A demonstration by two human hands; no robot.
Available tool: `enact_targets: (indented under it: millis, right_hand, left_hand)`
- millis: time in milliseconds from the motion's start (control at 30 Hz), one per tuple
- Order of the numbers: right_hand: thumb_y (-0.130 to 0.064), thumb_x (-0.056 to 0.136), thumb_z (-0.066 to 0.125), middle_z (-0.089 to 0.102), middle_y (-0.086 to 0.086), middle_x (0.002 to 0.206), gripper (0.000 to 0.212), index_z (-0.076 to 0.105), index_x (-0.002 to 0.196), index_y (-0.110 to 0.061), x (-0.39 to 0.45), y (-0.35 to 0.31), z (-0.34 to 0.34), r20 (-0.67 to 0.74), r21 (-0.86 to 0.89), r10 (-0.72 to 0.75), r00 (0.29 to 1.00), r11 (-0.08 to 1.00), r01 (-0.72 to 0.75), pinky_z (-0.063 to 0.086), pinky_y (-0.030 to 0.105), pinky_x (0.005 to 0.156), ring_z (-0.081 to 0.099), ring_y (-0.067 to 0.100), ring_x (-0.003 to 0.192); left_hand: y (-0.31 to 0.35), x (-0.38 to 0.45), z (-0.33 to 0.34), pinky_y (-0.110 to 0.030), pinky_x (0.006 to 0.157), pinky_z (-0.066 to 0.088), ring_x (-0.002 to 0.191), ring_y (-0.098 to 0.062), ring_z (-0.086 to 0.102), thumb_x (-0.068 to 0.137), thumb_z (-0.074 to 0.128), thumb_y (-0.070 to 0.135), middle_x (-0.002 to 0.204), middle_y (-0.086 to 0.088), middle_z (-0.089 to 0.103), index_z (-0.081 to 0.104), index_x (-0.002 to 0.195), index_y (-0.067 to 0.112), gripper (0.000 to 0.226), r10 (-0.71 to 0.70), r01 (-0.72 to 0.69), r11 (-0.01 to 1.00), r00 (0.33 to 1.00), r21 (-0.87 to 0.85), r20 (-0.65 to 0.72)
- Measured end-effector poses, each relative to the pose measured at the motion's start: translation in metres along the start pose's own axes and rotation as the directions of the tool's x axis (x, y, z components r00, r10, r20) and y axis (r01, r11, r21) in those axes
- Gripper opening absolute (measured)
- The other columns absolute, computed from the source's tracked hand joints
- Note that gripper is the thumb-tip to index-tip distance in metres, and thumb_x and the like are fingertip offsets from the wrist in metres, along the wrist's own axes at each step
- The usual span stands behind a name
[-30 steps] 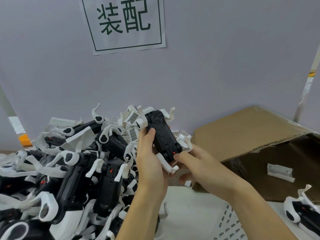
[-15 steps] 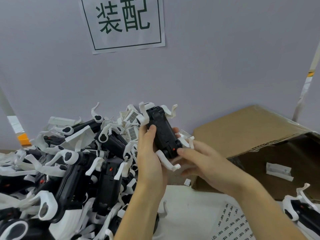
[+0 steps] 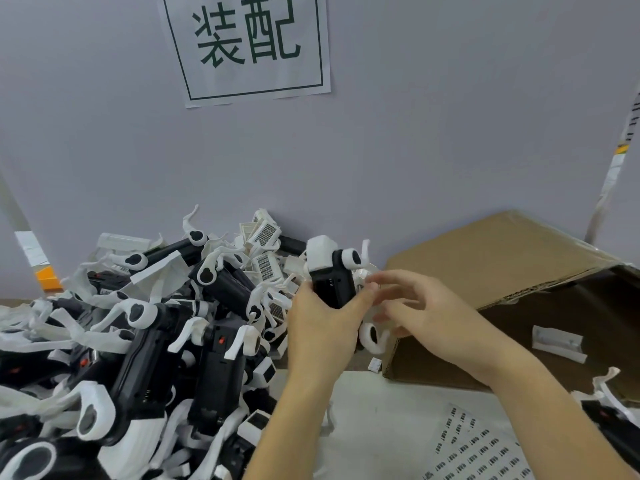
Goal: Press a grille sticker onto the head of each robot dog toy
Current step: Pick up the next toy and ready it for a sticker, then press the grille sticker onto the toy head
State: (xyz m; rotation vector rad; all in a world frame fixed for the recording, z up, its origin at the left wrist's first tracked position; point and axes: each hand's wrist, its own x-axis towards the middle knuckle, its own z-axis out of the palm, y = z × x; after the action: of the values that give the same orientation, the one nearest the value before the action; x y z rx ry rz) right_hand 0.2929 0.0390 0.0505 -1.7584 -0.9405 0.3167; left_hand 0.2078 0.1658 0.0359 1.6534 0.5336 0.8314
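My left hand (image 3: 323, 323) grips a black-and-white robot dog toy (image 3: 330, 271) around its black body, holding it upright with the white head block at the top. My right hand (image 3: 419, 313) hovers just to the right of the toy, fingers loosely spread, fingertips near its side and white leg; it holds nothing that I can see. A sheet of small grille stickers (image 3: 474, 448) lies on the white table at the lower right. A big pile of robot dog toys (image 3: 145, 337) fills the left side.
An open cardboard box (image 3: 502, 258) lies on its side at the right, with a white part (image 3: 559, 342) inside. Another toy (image 3: 609, 414) sits at the right edge. A grey wall with a paper sign (image 3: 246, 46) stands close behind.
The toy has been turned in my left hand from belly-up to side-on, its white head now at the top. My right hand let go of its rear leg and opened beside it.
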Motion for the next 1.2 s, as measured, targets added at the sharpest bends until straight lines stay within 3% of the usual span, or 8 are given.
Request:
enact_targets:
  millis: [133,267,467,600,733,900,1033,1200]
  right_hand:
    - [-0.017,0.099,0.053,0.072,-0.014,0.102,0.036,0.069,0.105,-0.048,0.002,0.005,0.001,0.021,-0.083,0.004,1.0,0.997,-0.003,0.055,0.029,0.09,0.07,0.005,0.096]
    - [-0.016,0.099,0.054,0.071,-0.011,0.102,0.029,0.066,0.113,-0.038,0.006,0.015,0.003,-0.043,-0.146,0.033,0.999,0.988,-0.039,0.056,0.026,0.089,0.069,0.005,0.095]
    - [-0.008,0.096,0.052,0.069,-0.011,0.099,0.031,0.063,0.109,-0.034,0.015,0.024,0.019,-0.149,-0.164,0.039,0.988,0.984,-0.064,0.047,0.005,0.067,0.068,0.006,0.094]
    - [-0.01,0.099,0.051,0.067,-0.004,0.107,0.026,0.063,0.121,-0.02,0.045,0.022,0.029,-0.132,-0.274,0.052,0.99,0.958,-0.087,0.049,0.019,0.081,0.065,0.01,0.096]
    - [-0.01,0.096,0.05,0.064,0.006,0.122,0.034,0.063,0.127,-0.012,0.105,0.014,0.038,-0.093,-0.486,0.08,0.992,0.866,-0.115,0.048,0.031,0.093,0.06,0.024,0.114]
    - [-0.013,0.09,0.054,0.059,0.006,0.082,0.012,0.055,0.079,-0.012,0.162,0.032,0.061,-0.029,-0.685,0.201,0.979,0.71,-0.166,0.041,0.03,0.059,0.054,0.029,0.082]
    - [-0.027,0.096,0.054,0.056,0.015,0.128,0.031,0.056,0.125,-0.017,0.187,0.065,0.074,-0.046,-0.784,0.222,0.974,0.597,-0.173,0.044,0.037,0.089,0.052,0.035,0.12]
    - [-0.025,0.1,0.047,0.05,0.016,0.138,0.037,0.047,0.135,-0.013,0.207,0.076,0.081,-0.025,-0.852,0.238,0.971,0.504,-0.145,0.037,0.044,0.106,0.045,0.037,0.131]
  left_hand:
    - [0.0,-0.001,-0.002,-0.047,0.073,0.059,0.07,-0.021,0.066,0.078,0.08,0.046,0.069,0.0,0.067,0.067,0.079,0.017,0.032,-0.061,0.064,0.997,0.997,0.048,-0.045]
    - [0.0,0.003,-0.005,-0.033,0.06,0.048,0.062,-0.018,0.056,0.088,0.069,0.041,0.06,0.001,0.056,0.058,0.072,0.014,0.033,-0.228,0.226,0.973,0.968,-0.039,-0.104]
    - [-0.006,0.006,-0.006,-0.042,0.073,0.057,0.082,-0.025,0.066,0.087,0.076,0.032,0.089,-0.009,0.07,0.067,0.1,0.009,0.028,-0.239,0.233,0.971,0.954,-0.05,-0.18]
    - [-0.009,0.006,-0.008,-0.036,0.066,0.052,0.069,-0.021,0.062,0.086,0.077,0.033,0.082,-0.004,0.07,0.068,0.099,0.011,0.027,-0.222,0.201,0.974,0.933,-0.1,-0.283]
    - [-0.007,0.007,-0.008,-0.043,0.075,0.058,0.082,-0.025,0.068,0.09,0.073,0.036,0.091,-0.006,0.071,0.066,0.105,0.012,0.029,-0.235,0.208,0.97,0.93,-0.123,-0.283]
    - [-0.003,0.006,-0.008,-0.051,0.088,0.057,0.095,-0.03,0.069,0.092,0.068,0.034,0.097,-0.008,0.071,0.064,0.108,0.012,0.028,-0.277,0.253,0.959,0.931,-0.127,-0.236]
    - [-0.004,0.008,-0.011,-0.045,0.083,0.057,0.09,-0.03,0.069,0.093,0.067,0.033,0.088,-0.002,0.066,0.064,0.11,0.012,0.027,-0.293,0.266,0.953,0.933,-0.148,-0.209]
    - [-0.007,0.013,-0.013,-0.041,0.077,0.057,0.081,-0.024,0.064,0.091,0.067,0.035,0.095,-0.006,0.069,0.065,0.11,0.013,0.03,-0.291,0.264,0.952,0.938,-0.154,-0.188]
